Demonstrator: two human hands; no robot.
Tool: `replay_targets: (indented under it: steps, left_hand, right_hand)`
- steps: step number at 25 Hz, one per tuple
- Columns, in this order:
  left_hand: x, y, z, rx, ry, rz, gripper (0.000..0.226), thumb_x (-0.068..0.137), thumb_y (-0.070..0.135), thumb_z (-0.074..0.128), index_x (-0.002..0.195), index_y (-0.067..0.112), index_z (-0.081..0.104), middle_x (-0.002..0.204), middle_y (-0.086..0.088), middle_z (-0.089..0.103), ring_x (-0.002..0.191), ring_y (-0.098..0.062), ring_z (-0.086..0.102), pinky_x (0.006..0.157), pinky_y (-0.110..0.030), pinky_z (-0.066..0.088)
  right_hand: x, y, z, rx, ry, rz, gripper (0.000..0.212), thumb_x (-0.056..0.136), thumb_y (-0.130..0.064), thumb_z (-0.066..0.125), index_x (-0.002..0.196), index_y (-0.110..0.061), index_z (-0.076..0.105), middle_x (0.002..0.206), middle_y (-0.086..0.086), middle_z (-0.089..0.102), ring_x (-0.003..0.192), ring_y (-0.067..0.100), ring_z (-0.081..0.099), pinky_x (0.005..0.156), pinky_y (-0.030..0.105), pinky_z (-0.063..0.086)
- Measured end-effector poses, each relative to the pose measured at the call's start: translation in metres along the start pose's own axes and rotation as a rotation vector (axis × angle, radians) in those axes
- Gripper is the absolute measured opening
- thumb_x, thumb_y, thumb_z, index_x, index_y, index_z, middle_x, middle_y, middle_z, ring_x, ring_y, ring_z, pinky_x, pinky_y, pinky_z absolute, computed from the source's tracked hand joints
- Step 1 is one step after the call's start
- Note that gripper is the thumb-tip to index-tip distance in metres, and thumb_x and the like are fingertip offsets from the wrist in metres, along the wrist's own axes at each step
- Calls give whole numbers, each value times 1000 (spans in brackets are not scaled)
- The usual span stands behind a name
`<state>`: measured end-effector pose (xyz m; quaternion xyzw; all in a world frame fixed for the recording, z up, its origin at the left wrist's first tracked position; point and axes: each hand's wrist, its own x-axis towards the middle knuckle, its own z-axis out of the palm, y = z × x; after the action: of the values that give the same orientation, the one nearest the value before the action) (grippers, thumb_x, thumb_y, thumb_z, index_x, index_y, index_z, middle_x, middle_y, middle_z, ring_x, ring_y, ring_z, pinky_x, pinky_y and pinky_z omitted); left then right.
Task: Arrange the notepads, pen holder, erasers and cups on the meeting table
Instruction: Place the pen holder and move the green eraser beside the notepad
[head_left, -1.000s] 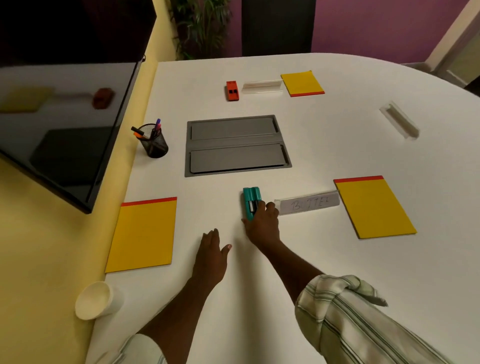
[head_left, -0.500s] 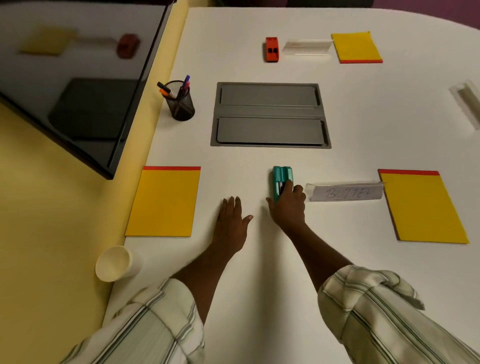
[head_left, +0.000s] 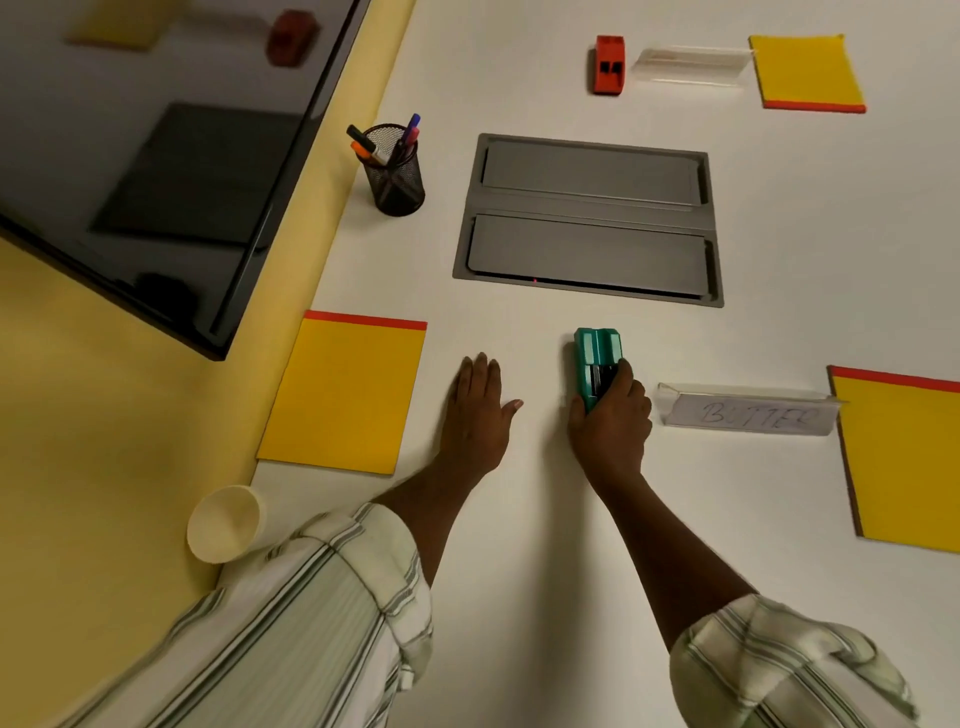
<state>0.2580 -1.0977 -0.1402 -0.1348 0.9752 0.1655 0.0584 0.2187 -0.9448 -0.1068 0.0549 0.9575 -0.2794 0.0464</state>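
A white counter is seen from above, with two bare forearms reaching onto it. The near end of a teal eraser is covered by the curled fingers of the right grip. The eraser lies flat on the counter, pointing away from the person. The left grip is laid flat on the counter to the left of it, fingers straight, nothing held.

Just right of the right grip a clear, hand-lettered card is stood, and past that a yellow right pad is laid. A left pad lies left of the left grip. Nearer the person, at the counter's edge, a pale cup appears tipped on its side. Ahead of both grips a grey hatch is set into the counter, with a mesh pen holder to its left. Farther ahead a red eraser, a second card and a far pad are lined up.

The eraser is judged to be in the act of being set beside the card, matching the far row. Next, the fingers would need to be lifted straight off so the eraser is not dragged askew. The cup probably remains to be righted.

Against the earlier frames, the view has been tipped down and drawn closer, so the far wall and plant are no longer seen. The eraser is kept just left of the card, the right grip is kept on its near end, and the left grip has stayed flat. Nothing else appears to have been shifted.
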Motion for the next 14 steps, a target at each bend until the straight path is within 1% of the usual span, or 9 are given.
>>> replay_targets:
  steps: [2,4,8,11,14]
  left_hand:
    - [-3,-5,4,42,34,28,67,97,48,33,150,10,18,159,-10,14,148,-26,8,120,-35,11]
    - [-8,-9,8,41,76,39,66,97,52,28,149,12,21,158,-8,19,148,-23,12,119,-34,14]
    - [-9,-9,10,-30,146,29,61,97,52,28,145,14,35,154,-5,31,145,-20,21,118,-34,23]
    - [-7,-9,10,-45,133,13,60,97,50,30,146,15,34,155,-4,30,146,-20,20,119,-35,22]
    - [-6,-9,6,-24,104,20,62,98,50,24,148,13,27,157,-6,24,147,-22,15,121,-39,16]
  right_hand:
    - [9,-12,3,50,13,-40,71,86,-24,62,145,-10,26,133,14,47,119,34,46,98,49,41]
    - [22,-27,6,87,18,-120,69,86,-22,63,144,-11,28,135,12,47,121,32,45,99,48,40]
    - [56,-65,20,120,-21,-265,68,85,-21,65,143,-13,30,135,10,48,121,31,47,97,50,38]
    - [75,-97,36,139,-101,-321,74,84,-19,67,145,-14,26,137,9,47,123,29,44,99,51,35]
    - [86,-132,54,173,-189,-373,80,83,-15,68,148,-16,22,140,8,46,126,28,42,101,53,34]
